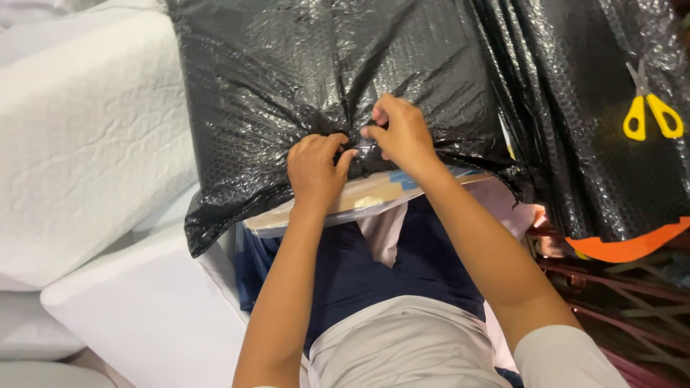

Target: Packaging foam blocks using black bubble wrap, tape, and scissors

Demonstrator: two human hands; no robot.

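A black bubble wrap sheet (287, 65) was being gathered over a flat package whose brown cardboard edge (359, 197) showed at 6 o'clock of the two hands. The left hand (314, 171) was closed in a pinching grip on a bunched fold of the wrap, and the right hand (402, 133), just beside it at 2 o'clock, was closed on the same fold with its fingertips drawn together. By the look of it, the step in hand was the drawing-in of the loose wrap at the package's near edge; the next move would seem to call for the fold being held taut by one hand while the other was freed.

A strip of blue tape (402, 179) lay on the cardboard under the right wrist, and a clear plastic layer (323, 219) ran along the lower edge. At 3 o'clock a second black-wrapped bundle (575, 144) carried yellow-handled scissors (650, 111), well apart from the hands, and an orange band (632, 244) curved along its bottom edge. White foam blocks (86, 129) were stacked at 9 o'clock.
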